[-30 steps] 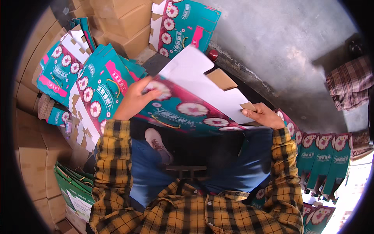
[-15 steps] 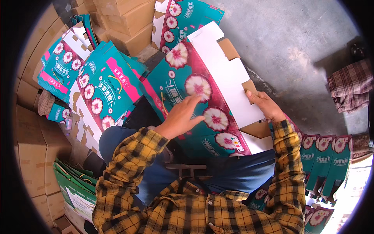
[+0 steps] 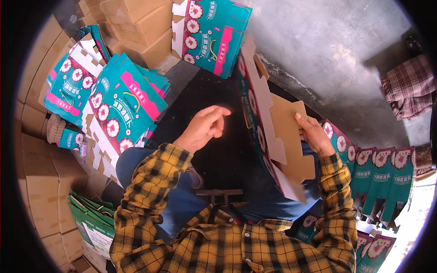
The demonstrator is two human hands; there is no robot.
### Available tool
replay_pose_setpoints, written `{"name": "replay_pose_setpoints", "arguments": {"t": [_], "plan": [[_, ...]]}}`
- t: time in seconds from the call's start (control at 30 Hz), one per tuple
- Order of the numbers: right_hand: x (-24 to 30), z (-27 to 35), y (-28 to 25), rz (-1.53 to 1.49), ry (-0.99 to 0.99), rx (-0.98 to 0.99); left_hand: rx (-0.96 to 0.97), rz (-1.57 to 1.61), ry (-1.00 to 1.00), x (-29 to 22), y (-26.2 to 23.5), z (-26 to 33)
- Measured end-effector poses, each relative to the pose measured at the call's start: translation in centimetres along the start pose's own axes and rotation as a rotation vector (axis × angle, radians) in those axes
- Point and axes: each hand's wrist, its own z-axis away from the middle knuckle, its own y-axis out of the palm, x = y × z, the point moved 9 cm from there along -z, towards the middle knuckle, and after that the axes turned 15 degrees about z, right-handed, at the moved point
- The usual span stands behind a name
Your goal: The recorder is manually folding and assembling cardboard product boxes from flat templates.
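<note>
Over the lap, right hand (image 3: 314,134) fingers gripping flat carton (image 3: 273,132), left hand (image 3: 205,127) loosely open.

We see a loose pile of teal flat cartons (image 3: 119,107) with flower prints at our left, plain brown boxes (image 3: 136,22) stacked behind them, a row of folded teal cartons (image 3: 382,175) at our right, and a plaid cloth (image 3: 409,88) on the concrete floor (image 3: 327,50).
</note>
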Motion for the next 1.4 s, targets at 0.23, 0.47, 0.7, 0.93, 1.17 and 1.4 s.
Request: {"name": "replay_pose_setpoints", "arguments": {"t": [0.23, 0.47, 0.7, 0.93, 1.17, 1.4], "plan": [[-2.0, -2.6, 0.1, -0.093, -0.01, -0.004, 0.139, 0.304, -0.032, 0.2, 0.2, 0.0], [-1.2, -4.4, 2.0, -0.182, -0.059, 0.05, 0.165, 0.36, -0.065, 0.2, 0.4, 0.3], [-1.6, -7.0, 5.1, -0.185, -0.018, 0.118, 0.157, 0.352, -0.076, -0.3, 0.5, 0.5], [-1.3, -7.7, 6.8, -0.154, 0.006, 0.102, 0.159, 0.356, -0.073, -0.1, -0.2, 0.4], [-1.7, -8.7, 6.7, -0.169, 0.003, 0.087, -0.158, -1.102, 0.32, 0.8, -0.1, 1.3], [-0.1, -8.1, 7.9, -0.158, -0.041, 0.071, -0.089, -1.354, 0.448, 2.1, 6.1, 0.9]]}}
